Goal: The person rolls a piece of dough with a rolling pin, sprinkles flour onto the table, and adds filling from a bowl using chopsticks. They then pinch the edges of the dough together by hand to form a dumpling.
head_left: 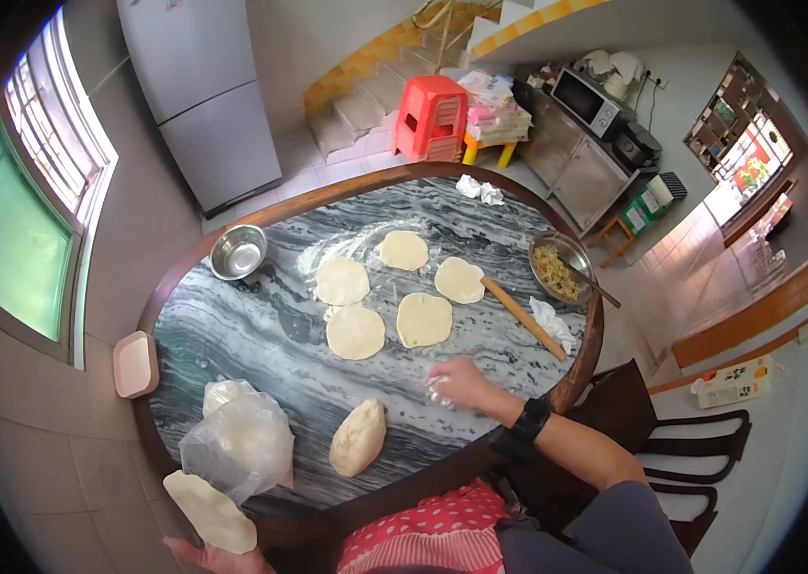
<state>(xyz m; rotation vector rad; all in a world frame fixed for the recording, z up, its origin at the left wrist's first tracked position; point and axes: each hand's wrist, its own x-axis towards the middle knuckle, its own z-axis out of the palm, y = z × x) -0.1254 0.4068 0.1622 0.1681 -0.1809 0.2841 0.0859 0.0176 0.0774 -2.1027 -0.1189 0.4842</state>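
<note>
At the lower left, my left hand point(218, 559) supports a flat round dough wrapper point(211, 514) from below, past the table's edge. My right hand point(461, 385) is over the marble tabletop, its fingers curled together and white at the tips; what they hold, if anything, I cannot make out. Beyond it lie several rolled dough rounds, among them a near dough round point(424, 320). A filled, folded dough piece point(358, 438) rests between my hands. Close to my left hand is a clear plastic bag point(240, 440) with pale contents, probably dough.
A rolling pin point(524, 320) touches the rightmost round. The filling bowl point(562, 270), with a utensil in it, stands at the right edge. A steel bowl point(239, 253) is at the far left, a pink container point(136, 364) at the left edge. Crumpled tissues point(553, 323) lie near the pin.
</note>
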